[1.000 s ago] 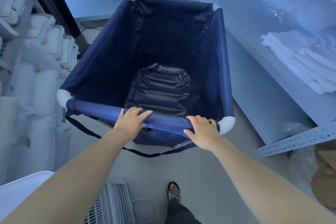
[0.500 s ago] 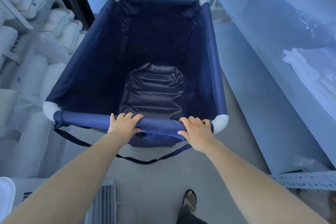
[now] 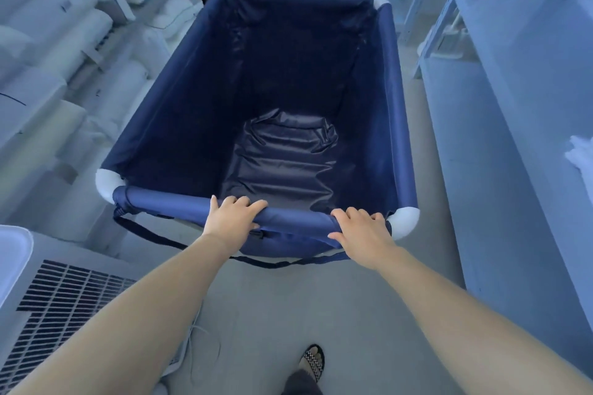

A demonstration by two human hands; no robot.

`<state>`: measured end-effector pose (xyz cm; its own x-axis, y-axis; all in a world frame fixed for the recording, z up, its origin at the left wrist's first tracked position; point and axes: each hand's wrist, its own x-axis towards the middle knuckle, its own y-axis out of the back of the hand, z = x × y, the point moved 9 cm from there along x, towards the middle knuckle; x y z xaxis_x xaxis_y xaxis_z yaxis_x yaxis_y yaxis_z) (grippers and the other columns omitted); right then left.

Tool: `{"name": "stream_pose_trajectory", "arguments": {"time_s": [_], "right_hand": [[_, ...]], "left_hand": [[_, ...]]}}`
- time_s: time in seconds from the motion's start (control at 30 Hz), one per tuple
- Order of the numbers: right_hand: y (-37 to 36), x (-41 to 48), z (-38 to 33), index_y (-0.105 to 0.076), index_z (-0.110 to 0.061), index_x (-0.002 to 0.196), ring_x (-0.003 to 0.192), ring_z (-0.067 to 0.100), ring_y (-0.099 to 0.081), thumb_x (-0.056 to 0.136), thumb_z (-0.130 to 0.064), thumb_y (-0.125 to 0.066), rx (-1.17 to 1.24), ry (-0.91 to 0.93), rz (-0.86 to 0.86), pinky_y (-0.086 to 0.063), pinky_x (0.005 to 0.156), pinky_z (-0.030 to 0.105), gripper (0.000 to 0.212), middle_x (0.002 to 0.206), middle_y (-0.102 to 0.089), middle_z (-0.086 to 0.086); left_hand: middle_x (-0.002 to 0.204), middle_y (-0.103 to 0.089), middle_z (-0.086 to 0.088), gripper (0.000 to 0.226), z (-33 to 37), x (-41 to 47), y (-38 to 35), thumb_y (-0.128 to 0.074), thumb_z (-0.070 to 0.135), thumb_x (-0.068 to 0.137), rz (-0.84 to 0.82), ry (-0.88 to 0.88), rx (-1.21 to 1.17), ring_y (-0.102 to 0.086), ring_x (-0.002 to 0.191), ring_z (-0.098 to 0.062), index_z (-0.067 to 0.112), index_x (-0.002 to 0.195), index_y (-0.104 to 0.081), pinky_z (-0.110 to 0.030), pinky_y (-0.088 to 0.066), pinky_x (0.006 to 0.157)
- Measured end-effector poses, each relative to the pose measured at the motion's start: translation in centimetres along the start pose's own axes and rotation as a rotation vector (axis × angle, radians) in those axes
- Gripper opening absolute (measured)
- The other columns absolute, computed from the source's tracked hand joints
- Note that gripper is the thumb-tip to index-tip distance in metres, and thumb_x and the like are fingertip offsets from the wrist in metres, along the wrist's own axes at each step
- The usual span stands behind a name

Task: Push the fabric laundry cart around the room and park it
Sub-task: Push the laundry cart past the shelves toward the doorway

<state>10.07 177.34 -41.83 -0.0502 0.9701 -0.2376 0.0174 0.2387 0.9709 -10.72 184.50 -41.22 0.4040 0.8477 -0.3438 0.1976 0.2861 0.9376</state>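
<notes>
Cart (image 3: 205, 99) between pillow shelves (image 3: 57, 26) left, rack (image 3: 513, 106) right

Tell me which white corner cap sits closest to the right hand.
The near-right cap of the cart, beside the right hand; the other three lie farther.

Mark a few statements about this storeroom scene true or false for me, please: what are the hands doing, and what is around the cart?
1. The left hand and right hand both grip the near rail of the navy-blue fabric laundry cart. True.
2. The cart is piled with white towels. False: only its own wrinkled dark lining shows inside.
3. White rolled bedding is stacked on the shelves to the cart's left. True.
4. The cart's rounded corner caps are black. False: they are white.
5. A dark strap hangs loose below the near rail. True.
</notes>
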Motion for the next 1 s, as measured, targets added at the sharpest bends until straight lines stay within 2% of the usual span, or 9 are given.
{"name": "stream_pose_trajectory", "arguments": {"time_s": [0.37,0.47,0.57,0.63,0.7,0.77,0.83,0.93,1.0], "right_hand": [[0.3,-3.0,0.9,-0.038,-0.022,0.128,0.102,0.027,-0.052,0.096,-0.047,-0.037,-0.016,0.056,-0.026,-0.038,0.086,0.042,0.04,0.117,-0.054,0.004],[0.6,-3.1,1.4,-0.041,-0.024,0.127,0.105,0.027,-0.052,0.094,-0.048,-0.043,0.1,0.06,-0.063,-0.037,0.089,0.042,0.04,0.12,-0.055,0.001],[1.4,-3.2,2.6,-0.049,-0.024,0.122,0.102,0.024,-0.055,0.089,-0.048,-0.054,0.351,0.046,-0.078,-0.039,0.088,0.037,0.042,0.118,-0.056,-0.002],[2.4,-3.4,3.3,-0.051,-0.024,0.122,0.106,0.022,-0.054,0.089,-0.046,-0.056,0.419,0.072,-0.059,-0.04,0.087,0.035,0.04,0.12,-0.055,-0.004],[3.7,-3.5,4.8,-0.05,-0.024,0.125,0.113,0.02,-0.051,0.091,-0.044,-0.052,0.397,0.097,0.0,-0.039,0.089,0.034,0.039,0.125,-0.054,-0.005],[5.3,-3.6,7.3,-0.05,-0.023,0.127,0.116,0.018,-0.049,0.093,-0.043,-0.049,0.376,0.104,0.064,-0.039,0.091,0.034,0.039,0.129,-0.053,-0.005],[6.9,-3.5,10.4,-0.05,-0.021,0.127,0.117,0.019,-0.049,0.094,-0.041,-0.048,0.366,0.123,0.101,-0.042,0.092,0.034,0.039,0.13,-0.052,-0.004],[9.7,-2.9,14.7,-0.051,-0.018,0.126,0.116,0.021,-0.051,0.094,-0.038,-0.05,0.406,0.147,0.145,-0.043,0.092,0.035,0.038,0.13,-0.052,-0.002],[11.4,-2.2,17.1,-0.051,-0.018,0.126,0.115,0.021,-0.051,0.094,-0.037,-0.05,0.423,0.17,0.17,-0.042,0.091,0.035,0.038,0.129,-0.052,-0.002]], "left_hand": [[0.126,-0.049,0.004,0.047,2.7,-3.2,-1.7,-0.049,0.033,0.095,0.06,0.1,-0.036,-0.042,0.122,-0.023,0.036,0.137,-0.028,-0.065,-0.018,0.108],[0.128,-0.046,0.006,0.051,3.4,-3.3,-1.4,-0.049,0.026,0.096,0.05,0.1,-0.054,-0.04,0.123,-0.022,0.039,0.139,-0.024,-0.069,-0.017,0.106],[0.129,-0.045,0.01,0.05,4.8,-3.2,-0.8,-0.046,0.022,0.096,-0.014,0.058,-0.17,-0.039,0.124,-0.018,0.044,0.137,-0.027,-0.071,-0.014,0.106],[0.133,-0.045,0.011,0.045,6.4,-3.2,0.1,-0.046,0.026,0.096,-0.033,0.027,-0.335,-0.042,0.123,-0.018,0.043,0.136,-0.032,-0.067,-0.015,0.11],[0.135,-0.046,0.01,0.042,8.5,-2.9,1.8,-0.048,0.031,0.096,0.024,-0.003,-0.501,-0.048,0.116,-0.017,0.04,0.135,-0.037,-0.059,-0.025,0.111],[0.134,-0.049,0.009,0.041,11.1,-2.4,3.9,-0.05,0.033,0.095,0.092,-0.021,-0.592,-0.053,0.106,-0.014,0.036,0.135,-0.041,-0.044,-0.04,0.104],[0.133,-0.049,0.012,0.038,13.9,-1.5,5.7,-0.05,0.034,0.094,0.134,-0.027,-0.595,-0.055,0.091,-0.008,0.035,0.132,-0.044,-0.033,-0.048,0.089],[0.131,-0.048,0.014,0.037,18.0,0.8,8.6,-0.048,0.039,0.094,0.198,0.0,-0.563,-0.051,0.068,-0.001,0.035,0.13,-0.044,-0.028,-0.045,0.074],[0.13,-0.049,0.013,0.038,20.4,2.9,10.7,-0.048,0.041,0.094,0.247,0.032,-0.583,-0.052,0.072,-0.001,0.034,0.131,-0.044,-0.027,-0.046,0.072]]}}
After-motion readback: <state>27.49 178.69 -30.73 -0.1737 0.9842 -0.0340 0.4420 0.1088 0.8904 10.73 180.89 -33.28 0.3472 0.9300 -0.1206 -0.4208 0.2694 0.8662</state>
